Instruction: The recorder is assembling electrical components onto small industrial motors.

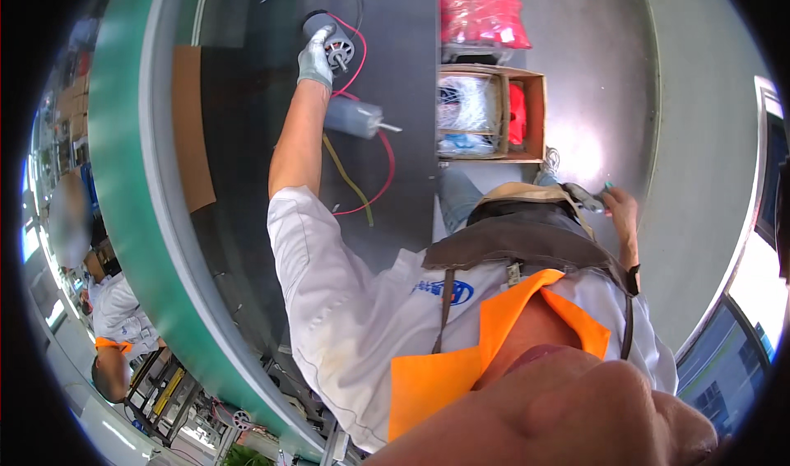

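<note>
My left hand (pixel 315 60), in a pale work glove, is wrapped round a grey electric motor (pixel 319 27) with a vented end and a short shaft. A red lead and a black lead trail from that motor. Just below it, beside my left wrist, lies a second grey motor (pixel 354 117), slightly blurred, with red and yellow-green leads. My bare right hand (pixel 623 211) is at my right side by the waist, fingers curled. Its fingertips are near a grey-white cloth-like piece (pixel 584 196); what they grip is too small to make out.
Both motors lie on a dark work surface (pixel 395 194) with a green and grey rail (pixel 156 211) along its left. A brown cardboard strip (pixel 191 129) lies beside the rail. To the right are a divided carton (pixel 533 120) and a bag of red pieces (pixel 484 12). Another person (pixel 123 318) is beyond the rail.
</note>
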`<act>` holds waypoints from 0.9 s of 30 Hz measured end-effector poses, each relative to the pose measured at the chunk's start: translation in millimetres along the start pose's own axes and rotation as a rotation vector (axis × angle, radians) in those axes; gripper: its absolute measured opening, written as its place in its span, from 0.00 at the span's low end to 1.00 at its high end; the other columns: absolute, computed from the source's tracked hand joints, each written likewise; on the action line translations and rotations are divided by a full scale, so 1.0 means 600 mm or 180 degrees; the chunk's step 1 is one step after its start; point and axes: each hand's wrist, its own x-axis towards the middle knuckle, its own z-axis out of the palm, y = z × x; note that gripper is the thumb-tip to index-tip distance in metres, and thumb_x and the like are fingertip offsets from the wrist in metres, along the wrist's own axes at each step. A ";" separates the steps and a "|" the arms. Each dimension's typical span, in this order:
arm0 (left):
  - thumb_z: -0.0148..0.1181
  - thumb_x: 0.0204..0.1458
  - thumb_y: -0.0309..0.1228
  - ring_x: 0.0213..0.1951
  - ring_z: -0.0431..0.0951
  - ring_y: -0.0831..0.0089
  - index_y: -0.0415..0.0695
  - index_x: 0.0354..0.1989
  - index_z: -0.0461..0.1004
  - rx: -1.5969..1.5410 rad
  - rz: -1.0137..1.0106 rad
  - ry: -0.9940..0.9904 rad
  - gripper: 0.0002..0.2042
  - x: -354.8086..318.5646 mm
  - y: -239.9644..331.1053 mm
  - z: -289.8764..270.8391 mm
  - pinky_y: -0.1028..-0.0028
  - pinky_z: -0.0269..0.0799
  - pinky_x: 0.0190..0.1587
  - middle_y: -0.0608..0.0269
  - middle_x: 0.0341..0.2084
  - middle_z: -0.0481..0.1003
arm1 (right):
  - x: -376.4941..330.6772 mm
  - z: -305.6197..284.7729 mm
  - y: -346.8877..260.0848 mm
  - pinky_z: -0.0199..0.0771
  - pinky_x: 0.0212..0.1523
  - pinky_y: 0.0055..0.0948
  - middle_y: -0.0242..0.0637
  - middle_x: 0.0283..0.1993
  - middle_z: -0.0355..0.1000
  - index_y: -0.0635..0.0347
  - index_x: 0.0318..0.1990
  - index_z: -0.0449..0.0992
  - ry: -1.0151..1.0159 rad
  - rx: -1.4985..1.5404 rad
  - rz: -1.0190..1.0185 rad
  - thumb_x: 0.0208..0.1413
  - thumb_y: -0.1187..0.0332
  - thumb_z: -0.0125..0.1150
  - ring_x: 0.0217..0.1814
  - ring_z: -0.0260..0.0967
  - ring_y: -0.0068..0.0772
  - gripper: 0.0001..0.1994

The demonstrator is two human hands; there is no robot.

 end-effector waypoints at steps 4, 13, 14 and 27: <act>0.74 0.43 0.38 0.38 0.83 0.63 0.27 0.51 0.67 0.1318 0.0746 0.1153 0.32 0.013 -0.088 0.056 0.64 0.80 0.39 0.47 0.40 0.78 | 0.088 -0.040 0.034 0.74 0.28 0.23 0.35 0.31 0.79 0.69 0.46 0.81 -0.0259 0.0361 -0.0119 0.54 0.70 0.65 0.26 0.71 0.22 0.14; 0.74 0.46 0.43 0.36 0.84 0.55 0.28 0.56 0.54 -0.0236 0.0269 0.2997 0.41 -0.063 -0.152 0.253 0.65 0.83 0.34 0.41 0.44 0.77 | 0.334 -0.366 0.204 0.74 0.28 0.23 0.33 0.27 0.75 0.67 0.43 0.81 -0.0591 -0.0387 0.0169 0.54 0.72 0.63 0.25 0.70 0.20 0.11; 0.74 0.45 0.43 0.39 0.83 0.54 0.29 0.56 0.55 -0.0422 0.0198 0.3053 0.41 -0.050 -0.151 0.236 0.64 0.84 0.37 0.41 0.45 0.77 | 0.356 -0.395 0.194 0.74 0.28 0.23 0.33 0.27 0.75 0.67 0.43 0.81 -0.0646 -0.0455 0.0138 0.54 0.72 0.63 0.25 0.70 0.20 0.11; 0.77 0.39 0.54 0.60 0.72 0.51 0.24 0.67 0.41 0.0371 -0.0311 0.3116 0.61 -0.012 -0.170 0.272 0.62 0.67 0.63 0.37 0.62 0.65 | 0.621 -0.340 -0.214 0.73 0.40 0.45 0.50 0.36 0.75 0.62 0.40 0.80 -0.1656 -0.1754 -0.2908 0.53 0.70 0.64 0.36 0.73 0.56 0.09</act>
